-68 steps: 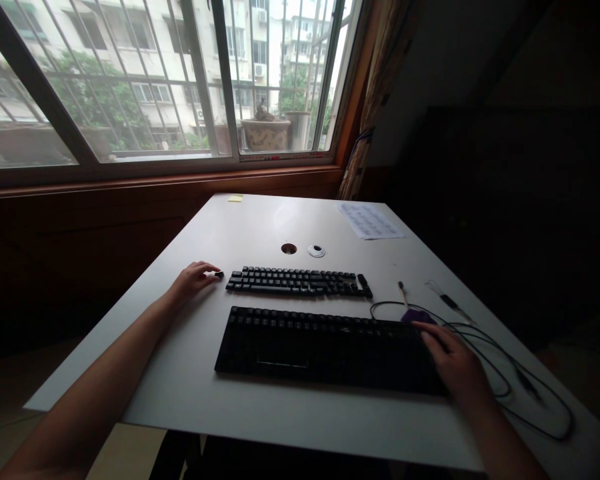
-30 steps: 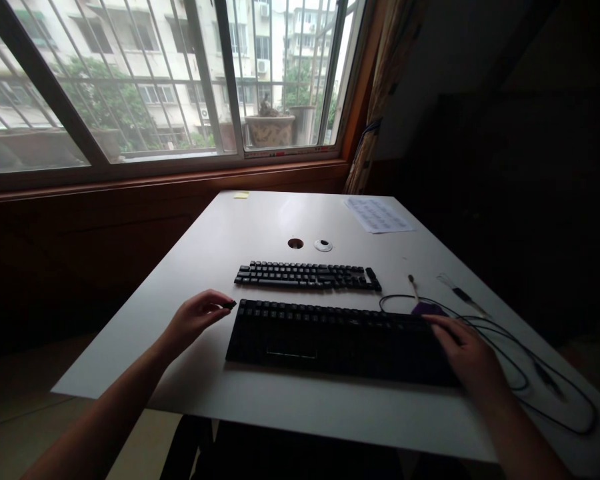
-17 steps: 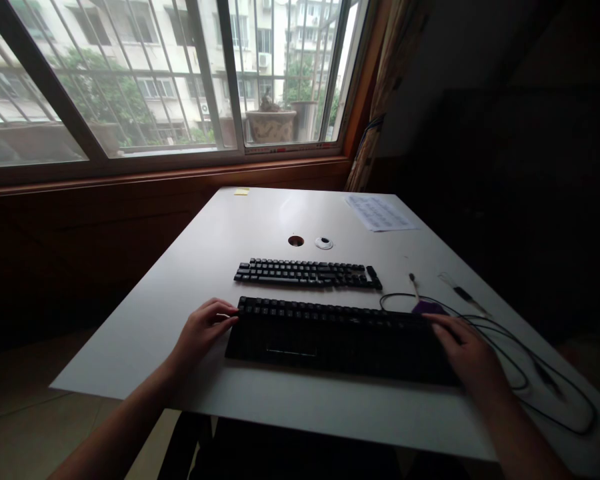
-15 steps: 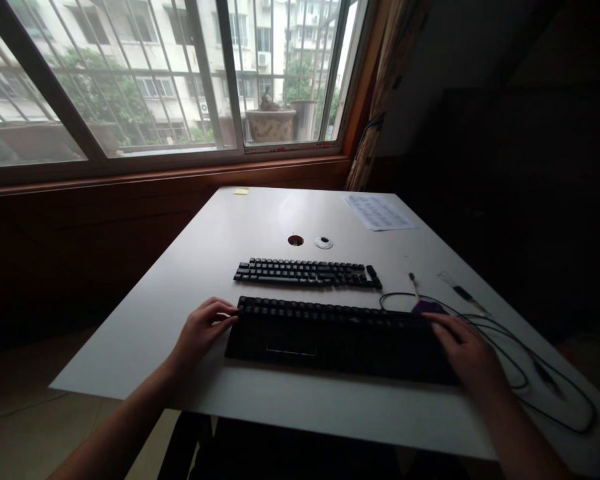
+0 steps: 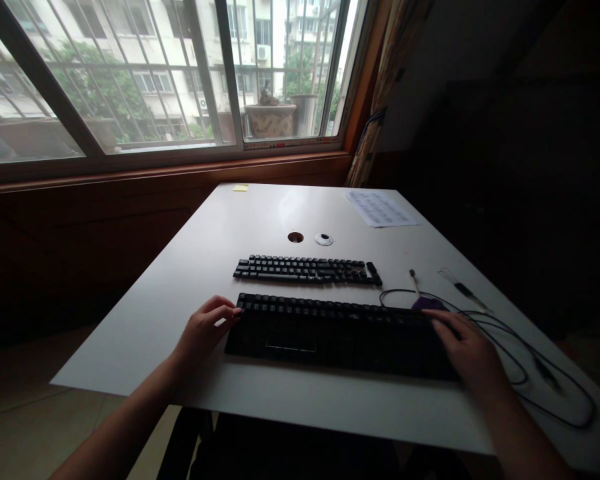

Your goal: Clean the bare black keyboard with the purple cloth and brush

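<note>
A wide black keyboard lies along the near part of the white table. Rows of keys run along its far side, while its nearer part looks flat and dark, with few details to make out. My left hand has thumb and fingers closed on its left end, by the upper corner. At the opposite end, my right hand grips the right edge, fingers on top; its thumb is partly in shadow. Just beyond lies a keyboard-shaped layout of black keycaps, touched by neither hand.
On the right, a black cable loops beside a purple-based brush-like tool and a wire-tipped puller. Printed sheets, a yellow sticky note, a cable hole and its ring cover are farther back.
The view has tilted very slightly, so everything sits a touch higher. Both hands keep their places at the keyboard's ends.
</note>
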### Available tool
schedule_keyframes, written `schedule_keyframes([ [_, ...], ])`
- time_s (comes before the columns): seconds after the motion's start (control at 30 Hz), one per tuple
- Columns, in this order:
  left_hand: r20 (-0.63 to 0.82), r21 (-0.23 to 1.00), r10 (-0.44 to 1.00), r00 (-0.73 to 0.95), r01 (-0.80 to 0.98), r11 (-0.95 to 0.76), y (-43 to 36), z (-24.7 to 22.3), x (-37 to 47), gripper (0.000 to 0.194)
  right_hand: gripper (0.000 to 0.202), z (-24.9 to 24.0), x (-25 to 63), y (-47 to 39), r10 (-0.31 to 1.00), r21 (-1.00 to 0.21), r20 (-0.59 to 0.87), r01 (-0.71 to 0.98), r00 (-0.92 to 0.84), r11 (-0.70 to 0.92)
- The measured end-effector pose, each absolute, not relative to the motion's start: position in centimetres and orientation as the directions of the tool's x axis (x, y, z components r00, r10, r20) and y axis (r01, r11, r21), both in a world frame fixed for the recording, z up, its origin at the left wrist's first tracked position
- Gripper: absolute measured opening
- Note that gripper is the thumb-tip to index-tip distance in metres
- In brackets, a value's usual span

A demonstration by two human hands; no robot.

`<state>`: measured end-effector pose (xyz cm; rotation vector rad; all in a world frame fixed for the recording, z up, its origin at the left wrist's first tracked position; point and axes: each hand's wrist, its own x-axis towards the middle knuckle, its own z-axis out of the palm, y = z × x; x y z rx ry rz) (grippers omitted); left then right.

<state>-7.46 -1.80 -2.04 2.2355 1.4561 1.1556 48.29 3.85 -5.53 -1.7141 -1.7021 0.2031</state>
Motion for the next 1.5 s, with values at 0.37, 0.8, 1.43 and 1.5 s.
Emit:
schedule_keyframes([
  [0.37, 0.507, 0.271, 0.759, 0.410, 0.760, -0.591, -2.14, -2.16, -8.11, 0.022, 0.035, -5.50, 48.15, 3.86, 0.922, -0.564, 0.372, 0.815, 0.109, 0.131],
  [0.8, 0.525, 0.334, 0.770, 0.363, 0.744, -0.579, -1.98, -2.80, -8.42, 0.018, 0.035, -5.42, 48.05, 3.69, 0.921, -0.566, 0.369, 0.816, 0.123, 0.118],
  [1.43, 0.374, 0.698, 0.914, 0.157, 0.602, -0.389, -1.90, -2.57, -8.41, 0.013, 0.034, -4.73, 47.58, 3.29, 0.857, -0.464, 0.502, 0.873, 0.115, 0.154],
  [1.5, 0.354, 0.712, 0.922, 0.157, 0.594, -0.374, -1.84, -2.38, -8.35, 0.013, 0.034, -4.70, 47.70, 3.16, 0.805, -0.399, 0.576, 0.909, 0.145, 0.121],
])
